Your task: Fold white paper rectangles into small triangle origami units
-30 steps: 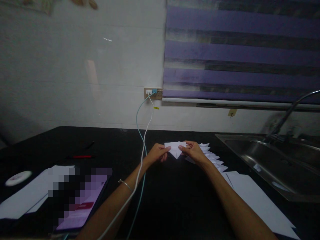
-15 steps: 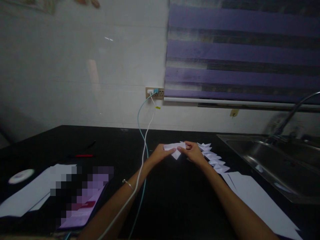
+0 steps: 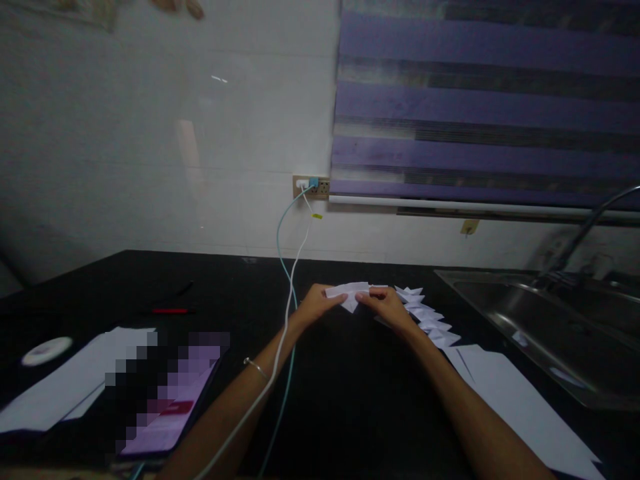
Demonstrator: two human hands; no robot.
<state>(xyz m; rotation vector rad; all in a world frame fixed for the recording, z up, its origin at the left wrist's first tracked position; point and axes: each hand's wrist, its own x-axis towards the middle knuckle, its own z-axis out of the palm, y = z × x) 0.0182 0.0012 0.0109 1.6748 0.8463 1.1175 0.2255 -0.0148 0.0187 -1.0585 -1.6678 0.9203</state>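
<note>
Centrally, a small folded white paper piece with a downward-pointing triangular flap (image 3: 351, 291) is held over the far middle of a black, smooth-topped desk (image 3: 360, 400). The left hand (image 3: 317, 305) pinches its left side with a narrow grip, thumb on the near face; the right hand (image 3: 391, 307) closes likewise on its right side. The two thumbs lie near each other, apart. Just right of the right hand runs a row of pointed, folded white paper pieces (image 3: 429, 315); nearer lie flat white paper sheets (image 3: 515, 400), beside a stainless-steel sink (image 3: 575, 396). At left lie further white paper sheets (image 3: 60, 390) and a flat device with a purple screen (image 3: 193, 400), partly pixelated. A thin white cable (image 3: 287, 313) crosses the left forearm.
</note>
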